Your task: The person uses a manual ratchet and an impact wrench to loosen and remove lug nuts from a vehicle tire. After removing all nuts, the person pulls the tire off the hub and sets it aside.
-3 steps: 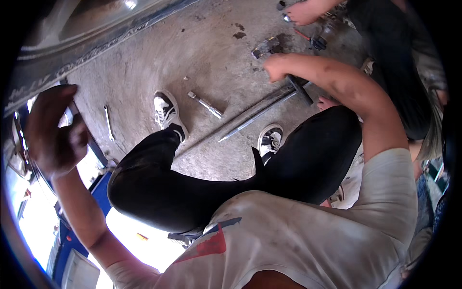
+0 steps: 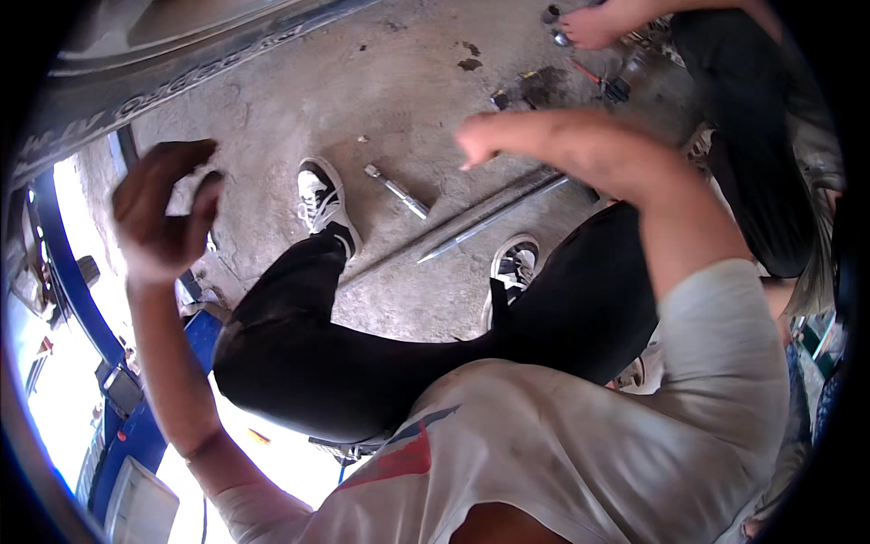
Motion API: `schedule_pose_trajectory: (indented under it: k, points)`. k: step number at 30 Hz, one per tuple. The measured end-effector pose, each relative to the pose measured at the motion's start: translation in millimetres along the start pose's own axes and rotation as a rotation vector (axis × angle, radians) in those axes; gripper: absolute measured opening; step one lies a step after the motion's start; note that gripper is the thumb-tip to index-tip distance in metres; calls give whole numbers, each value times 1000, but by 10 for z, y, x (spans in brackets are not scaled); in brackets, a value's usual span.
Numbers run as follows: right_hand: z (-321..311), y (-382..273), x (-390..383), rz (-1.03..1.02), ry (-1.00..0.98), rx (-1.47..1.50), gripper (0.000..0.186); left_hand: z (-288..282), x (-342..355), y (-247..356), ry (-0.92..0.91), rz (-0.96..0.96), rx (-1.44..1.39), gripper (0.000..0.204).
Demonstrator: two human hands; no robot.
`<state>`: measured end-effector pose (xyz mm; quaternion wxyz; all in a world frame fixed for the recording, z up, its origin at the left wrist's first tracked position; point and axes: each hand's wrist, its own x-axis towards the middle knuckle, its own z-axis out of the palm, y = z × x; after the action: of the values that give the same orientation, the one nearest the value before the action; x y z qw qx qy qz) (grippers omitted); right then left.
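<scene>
My left hand is raised at the left, dark with grime, thumb and fingers apart and nothing between them. A wrench on the floor is mostly hidden behind it. Over the floor in the upper middle, my right hand reaches out from a bent arm; its fingers are largely hidden and slightly blurred, and no held object shows. Below it lie a short silver socket tool, a long dark metal bar and a slimmer pointed steel rod. My right forearm covers the rod's far end and most of a dark crosspiece there.
A vehicle's lower panel runs across the upper left. Another person's hand is at the upper right beside a shiny round metal piece. A red-handled tool and a black part lie nearby. Blue framework stands left.
My left hand has moved right and now covers most of the wrench. My right hand has shifted left, away from the dark crosspiece. The view has shifted slightly.
</scene>
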<state>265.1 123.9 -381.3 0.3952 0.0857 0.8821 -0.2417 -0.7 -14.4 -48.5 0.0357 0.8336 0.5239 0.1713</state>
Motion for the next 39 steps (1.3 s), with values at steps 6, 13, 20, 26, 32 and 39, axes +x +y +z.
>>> schedule_pose_trajectory:
  k: [6, 13, 20, 26, 32, 39]
  points:
    - [545, -1611, 1109, 224, 331, 618, 16, 256, -379, 172, -322, -785, -235, 35]
    - [423, -1704, 798, 383, 473, 680, 24, 105, -124, 394, -630, -840, -342, 46]
    - [-899, -1152, -206, 313, 1136, 1045, 30, 940, 140, 170, -1403, -1188, -804, 89]
    - [-1303, -1145, -1889, -425, 1521, 2026, 24, 1820, 846, 336, -49, -781, -1776, 59]
    - [-1418, -1330, -2654, -415, 1646, 1586, 39, 1002, 1719, 1071, 364, -881, -1862, 52]
    - [-2085, -1206, -2885, 229, 1240, 1237, 40, 1095, 2184, 433, 550, -468, -1365, 52]
